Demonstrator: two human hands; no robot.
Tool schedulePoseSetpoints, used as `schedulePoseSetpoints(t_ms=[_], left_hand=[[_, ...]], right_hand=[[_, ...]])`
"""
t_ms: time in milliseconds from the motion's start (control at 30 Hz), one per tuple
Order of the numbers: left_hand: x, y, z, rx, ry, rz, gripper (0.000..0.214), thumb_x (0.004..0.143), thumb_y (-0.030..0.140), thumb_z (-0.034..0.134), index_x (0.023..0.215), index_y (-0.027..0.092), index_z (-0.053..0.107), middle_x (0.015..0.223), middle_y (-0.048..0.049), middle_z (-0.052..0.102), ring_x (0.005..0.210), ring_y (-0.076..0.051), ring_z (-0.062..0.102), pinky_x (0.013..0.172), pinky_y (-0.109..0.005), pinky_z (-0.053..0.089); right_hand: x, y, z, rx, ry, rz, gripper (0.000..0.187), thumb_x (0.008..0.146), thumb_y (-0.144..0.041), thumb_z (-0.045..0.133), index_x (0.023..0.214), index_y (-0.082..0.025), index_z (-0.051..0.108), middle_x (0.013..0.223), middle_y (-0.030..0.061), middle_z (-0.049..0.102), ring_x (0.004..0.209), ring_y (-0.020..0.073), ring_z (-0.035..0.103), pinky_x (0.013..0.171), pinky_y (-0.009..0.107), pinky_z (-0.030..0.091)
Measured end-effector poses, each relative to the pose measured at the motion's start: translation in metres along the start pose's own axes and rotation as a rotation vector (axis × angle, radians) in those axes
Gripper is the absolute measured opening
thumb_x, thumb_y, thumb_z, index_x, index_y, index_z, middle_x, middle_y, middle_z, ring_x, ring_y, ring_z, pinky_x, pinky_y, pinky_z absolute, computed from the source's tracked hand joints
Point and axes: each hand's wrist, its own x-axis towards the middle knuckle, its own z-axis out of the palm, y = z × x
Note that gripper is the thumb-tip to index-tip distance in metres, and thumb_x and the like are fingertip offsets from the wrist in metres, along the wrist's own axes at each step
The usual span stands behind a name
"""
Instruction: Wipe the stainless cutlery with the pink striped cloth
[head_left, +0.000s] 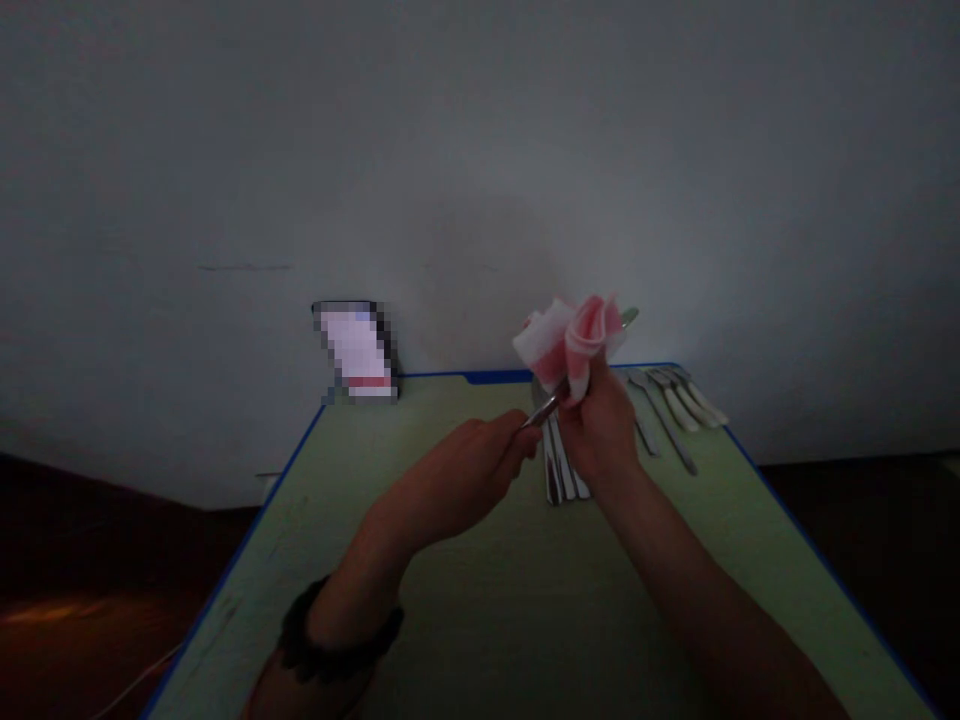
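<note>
Forearms [697, 560] flank open tabletop [517, 610], hands [480, 455] near far edge [435, 375].

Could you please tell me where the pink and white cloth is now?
The pink and white cloth is right of centre in the head view, bunched in the right hand, covering part of a metal utensil that the left hand holds.

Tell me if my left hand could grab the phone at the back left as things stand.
Probably not as is: the left hand is gripping a metal utensil. Otherwise, nothing visible on the table seems to block its way to the phone.
</note>
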Motion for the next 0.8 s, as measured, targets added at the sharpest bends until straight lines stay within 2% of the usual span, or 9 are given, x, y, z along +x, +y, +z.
schedulePoseSetpoints(t_ms=[100,167,233,433,533,667,800], left_hand=[[-0.004,0.000,-0.004,-0.108,-0.106,0.074,0.028,0.095,0.033,0.036,0.083,0.017,0.054,0.071,0.0003,0.061,0.063,-0.012,0.054,0.060,-0.024,0.039],[-0.008,-0.001,-0.008,-0.182,-0.214,0.137,0.024,0.094,0.032,0.040,0.088,0.018,0.058,0.077,-0.0003,0.064,0.068,-0.012,0.057,0.063,-0.024,0.041],[-0.011,-0.002,-0.011,-0.225,-0.270,0.170,0.024,0.094,0.029,0.040,0.091,0.018,0.061,0.083,-0.0012,0.067,0.072,-0.012,0.058,0.065,-0.023,0.042],[-0.010,-0.003,-0.012,-0.244,-0.278,0.217,0.029,0.096,0.027,0.037,0.089,0.018,0.064,0.081,-0.0012,0.068,0.073,-0.011,0.060,0.068,-0.022,0.043],[-0.008,-0.004,-0.014,-0.241,-0.229,0.200,0.031,0.097,0.024,0.033,0.085,0.017,0.061,0.079,-0.0008,0.067,0.072,-0.010,0.059,0.068,-0.022,0.044],[-0.007,-0.012,-0.016,-0.294,-0.171,0.149,0.028,0.096,0.023,0.032,0.082,0.016,0.055,0.074,-0.0001,0.064,0.062,-0.008,0.055,0.062,-0.020,0.044],[-0.008,-0.020,-0.015,-0.364,-0.148,0.100,0.030,0.095,0.026,0.031,0.077,0.016,0.052,0.072,-0.0002,0.061,0.055,-0.007,0.051,0.053,-0.018,0.043]], right_hand=[[-0.006,-0.001,0.003,-0.100,-0.034,-0.020,0.028,0.085,-0.045,0.046,0.074,-0.023,0.060,0.067,-0.0017,0.061,0.062,0.0114,0.054,0.054,0.024,0.040],[-0.006,-0.005,0.002,-0.136,-0.021,-0.034,0.027,0.085,-0.044,0.047,0.073,-0.023,0.059,0.067,-0.0014,0.062,0.065,0.0122,0.054,0.056,0.024,0.040],[-0.006,-0.010,0.001,-0.181,0.007,-0.048,0.028,0.084,-0.044,0.047,0.070,-0.023,0.058,0.064,-0.0018,0.060,0.063,0.0123,0.053,0.056,0.025,0.039],[-0.018,-0.018,0.007,-0.270,0.033,-0.069,0.029,0.085,-0.047,0.046,0.076,-0.023,0.059,0.068,-0.0019,0.060,0.062,0.0119,0.050,0.061,0.026,0.040],[-0.027,-0.013,0.012,-0.305,0.022,-0.123,0.027,0.085,-0.046,0.048,0.082,-0.021,0.057,0.071,-0.0020,0.058,0.062,0.0105,0.048,0.060,0.024,0.040],[-0.042,0.000,0.018,-0.370,-0.026,-0.188,0.026,0.086,-0.046,0.049,0.092,-0.021,0.055,0.080,-0.0007,0.058,0.069,0.0101,0.050,0.062,0.022,0.041],[-0.056,0.008,0.021,-0.433,-0.068,-0.139,0.027,0.086,-0.045,0.050,0.097,-0.021,0.054,0.078,-0.0010,0.055,0.063,0.0090,0.047,0.053,0.020,0.039]])
